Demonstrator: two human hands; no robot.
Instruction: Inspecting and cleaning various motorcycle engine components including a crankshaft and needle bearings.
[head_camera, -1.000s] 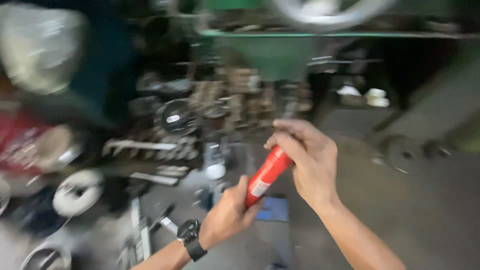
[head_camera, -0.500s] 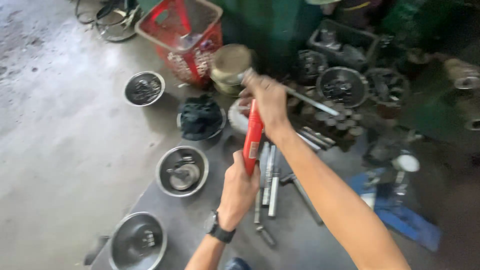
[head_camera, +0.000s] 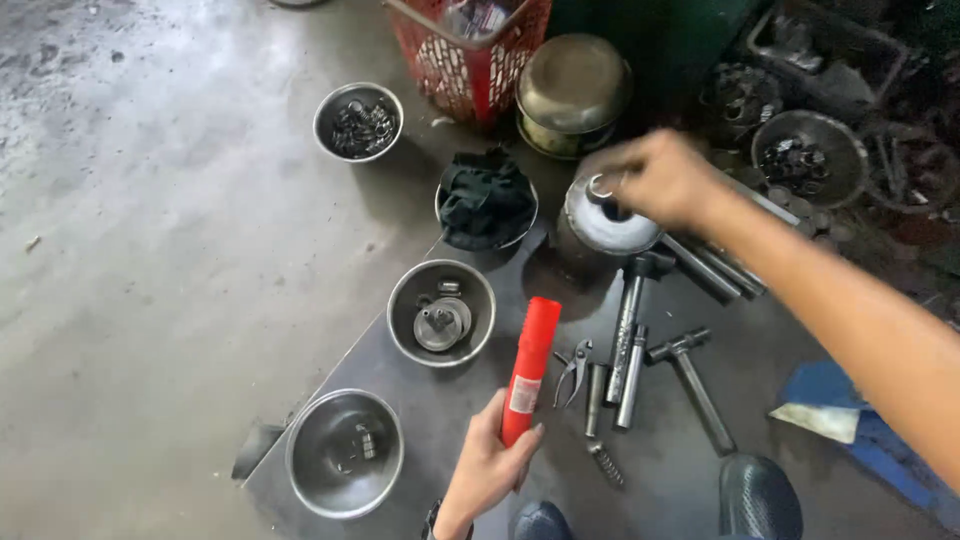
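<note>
The left hand (head_camera: 490, 465) grips a red tube (head_camera: 530, 368); at one o'clock, the right hand (head_camera: 655, 180) pinches a small ring (head_camera: 601, 187) over a metal lid (head_camera: 605, 222).

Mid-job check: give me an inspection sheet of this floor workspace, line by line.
Surface: grey metal sheet lying on concrete floor.
Job's things: red tube upright in left hand; small metal ring pinched by right hand above round metal part.
Clutter: steel bowls holding small parts, dark rag, pliers, steel rods, spring.
Fingers: both hands closed on their things.
Cables: nothing seen.
Surroundings: red basket, brass pot, dark metal parts.
</note>
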